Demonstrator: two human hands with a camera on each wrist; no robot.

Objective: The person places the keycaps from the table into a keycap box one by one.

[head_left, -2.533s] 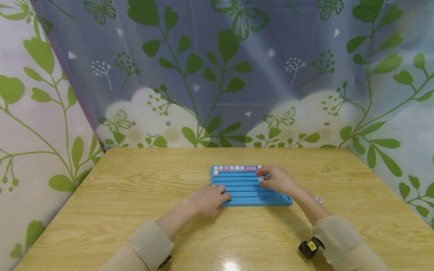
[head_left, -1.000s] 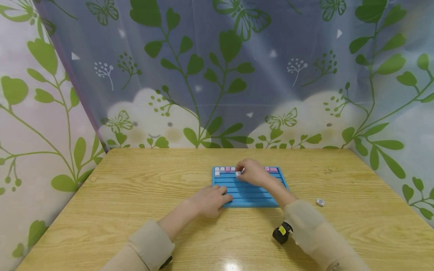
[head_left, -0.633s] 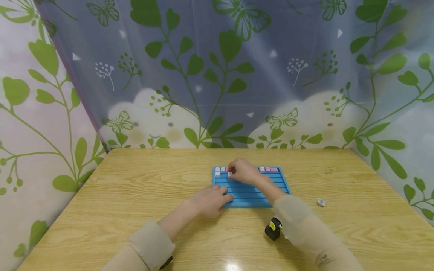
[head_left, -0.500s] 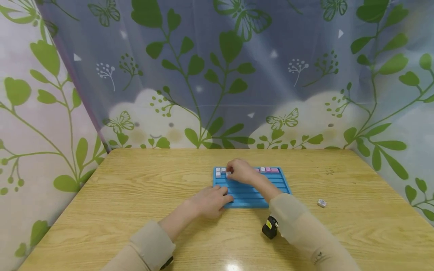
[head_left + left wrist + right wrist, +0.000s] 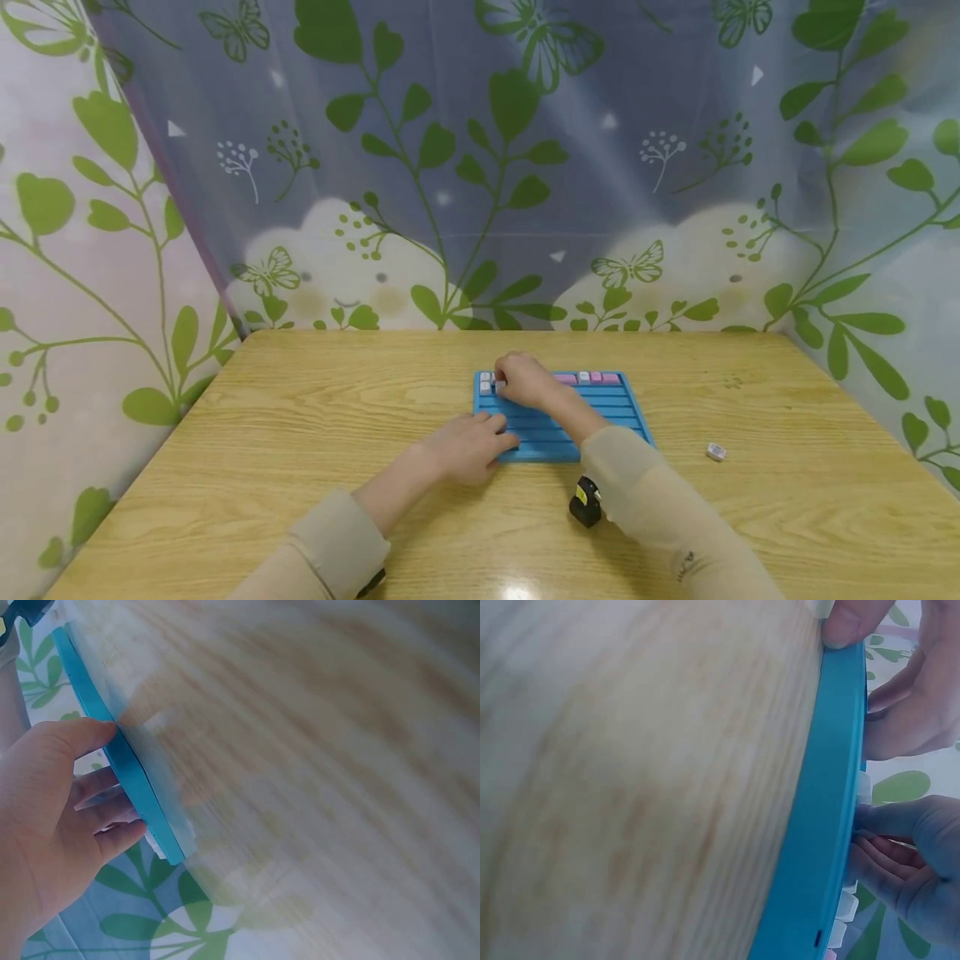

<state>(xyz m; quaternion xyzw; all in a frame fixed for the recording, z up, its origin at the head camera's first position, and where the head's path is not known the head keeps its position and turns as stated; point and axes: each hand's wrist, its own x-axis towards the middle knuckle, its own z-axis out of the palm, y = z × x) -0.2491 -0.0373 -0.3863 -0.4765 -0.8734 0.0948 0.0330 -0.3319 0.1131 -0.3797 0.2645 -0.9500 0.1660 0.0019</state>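
Note:
A blue ridged keycap tray lies on the wooden table, white and pink keycaps along its far row. One white keycap sits at the left end of the second row. Just right of it, my right hand pinches another small keycap, mostly covered by the fingers; in the right wrist view the fingertips meet the tray right at the row. My left hand holds the front left corner of the tray, thumb on its edge in the left wrist view.
A loose white keycap lies on the table right of the tray. A leafy patterned cloth stands behind and at both sides of the table. A black wrist camera hangs under the right sleeve.
My right hand has carried its keycap leftward across the tray, lowering it beside the keycap in the second row. The left hand keeps its place on the corner.

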